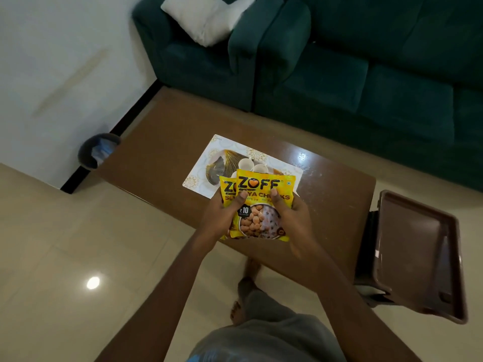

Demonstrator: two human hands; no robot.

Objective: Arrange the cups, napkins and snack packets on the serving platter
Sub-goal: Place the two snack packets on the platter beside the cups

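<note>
Head camera looks down on two bare forearms that meet over the near edge of a brown table (162,142), both hands closed on a pair of yellow snack packets held upright and facing the viewer. The left hand (222,215) curls round the left side of the pair, its thumb pressed on the face of the front packet (261,205); the right hand (292,218) grips the right edge of the same packet, thumb likewise laid across the printed front. The second packet (226,189) sits directly behind the first and shows only as a strip sticking out to the left of it, above the left hand's knuckles; whether the right hand's fingers also reach it cannot be told. Just beyond the grip, partly hidden by the packets' top edges, white cups (245,163) stand on a gold, fan-ribbed platter (222,163), which lies on a white patterned placemat (230,142) on the table. Farther past the grip is a dark green sofa (339,74) with a white cushion (203,17) on its left seat. Off to the left of the hands, beyond the table's far corner, a dark bin (96,151) stands against the wall. To the right of the grip, off the table's end, a brown tray (418,244) rests on a dark stand. Pale tiled floor (52,244) lies below the forearms.
</note>
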